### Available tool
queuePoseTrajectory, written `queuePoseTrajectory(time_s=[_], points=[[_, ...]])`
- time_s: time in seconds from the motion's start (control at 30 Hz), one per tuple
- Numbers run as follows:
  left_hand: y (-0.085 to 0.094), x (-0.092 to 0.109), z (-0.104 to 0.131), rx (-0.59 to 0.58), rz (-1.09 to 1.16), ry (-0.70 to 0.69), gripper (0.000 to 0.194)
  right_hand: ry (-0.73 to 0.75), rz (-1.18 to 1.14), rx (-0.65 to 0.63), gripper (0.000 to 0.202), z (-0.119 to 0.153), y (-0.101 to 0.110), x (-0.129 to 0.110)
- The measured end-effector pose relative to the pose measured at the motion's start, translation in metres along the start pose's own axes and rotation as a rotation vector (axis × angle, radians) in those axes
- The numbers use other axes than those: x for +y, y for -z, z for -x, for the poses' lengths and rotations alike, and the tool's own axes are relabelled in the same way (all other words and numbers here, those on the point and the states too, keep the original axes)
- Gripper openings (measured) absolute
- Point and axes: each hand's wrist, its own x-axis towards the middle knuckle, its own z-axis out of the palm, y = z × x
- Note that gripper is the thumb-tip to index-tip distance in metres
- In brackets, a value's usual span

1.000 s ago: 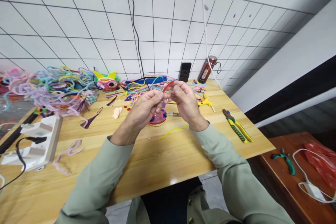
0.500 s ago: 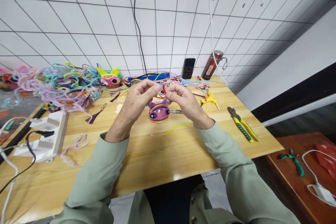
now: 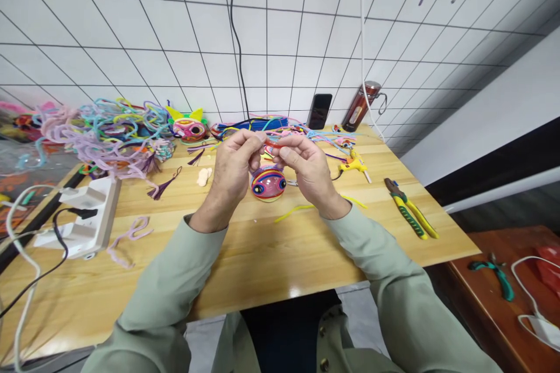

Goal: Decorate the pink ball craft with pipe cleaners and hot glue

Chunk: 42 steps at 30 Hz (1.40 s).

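Left hand (image 3: 231, 172) and right hand (image 3: 311, 173), fingertips nearly closed, pinch a red strip (image 3: 273, 144) between them above a wooden table (image 3: 280, 262); light, even pressure at both ends should prevent kinks.

And there's open tabletop (image 3: 280, 262) between the forearms, with pliers (image 3: 411, 210) blocking the right and a power strip (image 3: 105, 210) the left!
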Motion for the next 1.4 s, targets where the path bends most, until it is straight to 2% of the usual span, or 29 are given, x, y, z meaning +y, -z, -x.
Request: queuePoseTrajectory(time_s=[0.23, 0.37, 0.53, 0.67, 0.9, 1.0, 1.17, 1.27, 1.4], points=[[-0.010, -0.007, 0.011, 0.066, 0.202, 0.075, 0.036, 0.155, 0.047, 0.092, 0.044, 0.008, -0.010, 0.006], [-0.012, -0.010, 0.010, 0.017, 0.254, 0.123, 0.034, 0.162, 0.104, 0.140, 0.048, 0.009, -0.009, 0.003], [-0.003, 0.000, 0.005, -0.069, 0.120, 0.006, 0.045, 0.121, 0.086, 0.145, 0.054, 0.004, -0.003, -0.001], [0.007, 0.006, 0.002, -0.179, -0.032, 0.026, 0.049, 0.074, 0.023, 0.102, 0.057, 0.002, -0.002, -0.002], [0.006, 0.006, 0.000, -0.172, -0.076, 0.052, 0.055, 0.029, -0.026, 0.062, 0.054, 0.000, 0.002, -0.005], [0.006, 0.007, 0.001, -0.152, -0.096, 0.018, 0.051, 0.128, 0.093, 0.048, 0.049, 0.000, 0.004, -0.009], [0.005, 0.005, 0.006, -0.170, -0.088, 0.019, 0.044, 0.397, 0.500, 0.073, 0.026, 0.003, 0.009, -0.018], [0.000, 0.002, 0.010, -0.115, -0.067, 0.034, 0.042, 0.441, 0.587, 0.058, 0.023, 0.002, 0.013, -0.016], [-0.009, 0.004, 0.015, -0.029, -0.026, 0.104, 0.037, 0.440, 0.622, 0.042, 0.030, 0.000, 0.020, -0.008]])
